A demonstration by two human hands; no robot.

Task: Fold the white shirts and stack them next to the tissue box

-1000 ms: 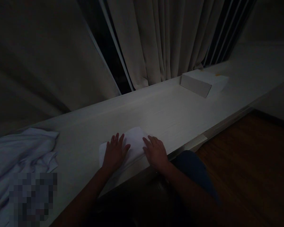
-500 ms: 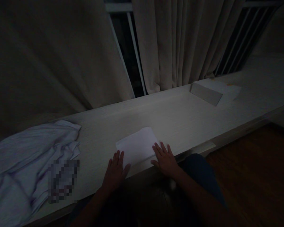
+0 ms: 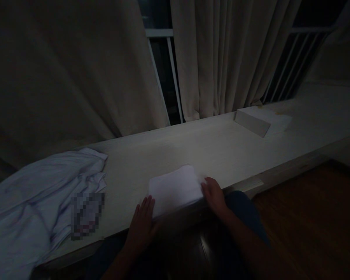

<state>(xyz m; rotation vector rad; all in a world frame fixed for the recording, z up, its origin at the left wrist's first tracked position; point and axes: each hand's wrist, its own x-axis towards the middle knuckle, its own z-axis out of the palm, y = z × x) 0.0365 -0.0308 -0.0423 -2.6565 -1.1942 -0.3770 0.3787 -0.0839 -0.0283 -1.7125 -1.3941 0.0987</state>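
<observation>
A folded white cloth (image 3: 175,190), flat and roughly rectangular, lies at the front edge of a pale ledge (image 3: 221,147). At its left front corner is my left hand (image 3: 142,221), fingers stretched out and resting along the side of the cloth. My right hand (image 3: 215,194) is at the right edge, its fingers bent and the tips smeared by motion. Whether those fingers grip the cloth or only touch it is unclear. On the left, a rumpled light-coloured garment (image 3: 61,175) is spread over the ledge, partly covered by a pixelated patch.
A white box (image 3: 253,120) stands farther back on the right of the ledge. Beige curtains (image 3: 207,58) hang behind, with a barred window (image 3: 160,70) between them. My knee (image 3: 245,210) is against the front of the ledge, above a wooden floor (image 3: 309,217).
My right hand has gone from flat with spread fingers to bent fingers, shifting right to the cloth's edge. My left hand stays by the left side. The view has tilted slightly.
</observation>
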